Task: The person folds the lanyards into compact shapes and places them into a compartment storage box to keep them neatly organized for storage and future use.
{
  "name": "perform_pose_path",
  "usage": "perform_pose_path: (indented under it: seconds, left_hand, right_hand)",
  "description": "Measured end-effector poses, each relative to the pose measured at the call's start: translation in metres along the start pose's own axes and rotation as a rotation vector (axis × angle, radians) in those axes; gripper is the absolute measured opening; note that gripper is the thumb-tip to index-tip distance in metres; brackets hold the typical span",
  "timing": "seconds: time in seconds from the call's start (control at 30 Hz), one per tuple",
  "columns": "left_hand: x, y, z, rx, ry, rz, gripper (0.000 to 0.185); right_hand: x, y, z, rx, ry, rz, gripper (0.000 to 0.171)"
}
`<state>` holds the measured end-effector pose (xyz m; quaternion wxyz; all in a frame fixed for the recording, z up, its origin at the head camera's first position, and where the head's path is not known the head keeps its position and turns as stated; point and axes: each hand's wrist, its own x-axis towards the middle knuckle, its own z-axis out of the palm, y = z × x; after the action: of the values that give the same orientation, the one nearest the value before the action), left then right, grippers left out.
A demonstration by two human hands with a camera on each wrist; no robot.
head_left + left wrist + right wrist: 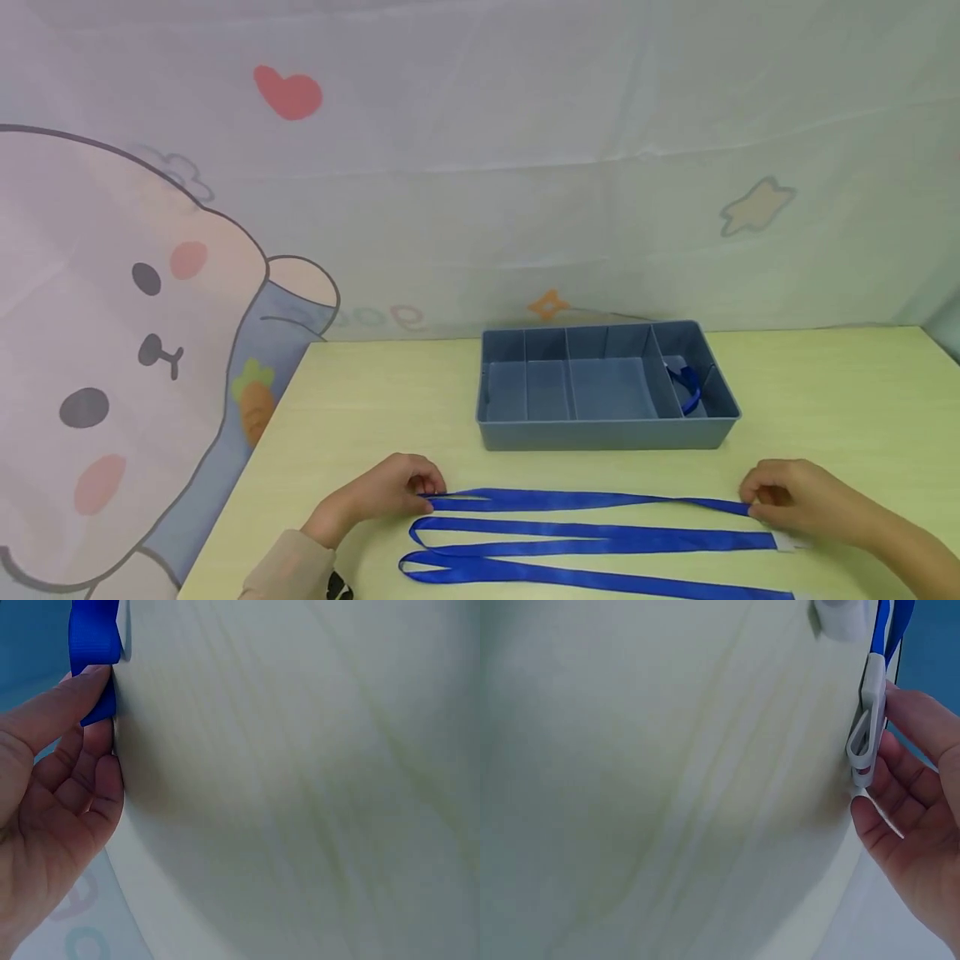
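Two hands stretch a blue strap flat along a table

A pale green table point(825, 392) carries everything, and beyond the hands sits a grey divided tray point(600, 433) with one blue strap point(686, 387) already curled in the compartment nearest the right hand. Three more straps lie side by side; the farthest strap point(570, 500) runs straight between the hands, seemingly pulled taut to smooth it. The left hand point(390, 496) pinches its looped end between thumb and fingers. The right hand point(795, 500) grasps the opposite end, fingers curled at its white clip point(864, 720)
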<state>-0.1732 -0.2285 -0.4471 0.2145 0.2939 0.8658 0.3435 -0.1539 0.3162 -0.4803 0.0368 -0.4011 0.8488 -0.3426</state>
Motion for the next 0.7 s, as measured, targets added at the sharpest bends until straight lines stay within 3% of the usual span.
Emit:
perform_pose_path:
  seconds: [0.13, 0.27, 0.53, 0.7]
  left_hand:
    - [-0.0011, -0.0026, 0.0009, 0.019, 0.020, 0.037, 0.011]
    - [-0.0020, -0.0055, 0.0013, 0.006, 0.025, 0.019, 0.005]
    - [0.0003, -0.0046, -0.0029, 0.012, -0.024, -0.034, 0.004]
    - [0.0010, -0.0029, -0.0058, 0.032, -0.030, -0.023, 0.005]
  right_hand:
    - [0.0010, -0.0015, 0.0000, -0.081, -0.034, 0.076, 0.019]
    - [0.0005, -0.0043, -0.0001, -0.162, -0.056, 0.135, 0.022]
    - [-0.0013, -0.0056, 0.0004, -0.173, -0.017, 0.046, 0.029]
    - [-0.0032, -0.0063, 0.0007, -0.189, -0.018, 0.068, 0.028]
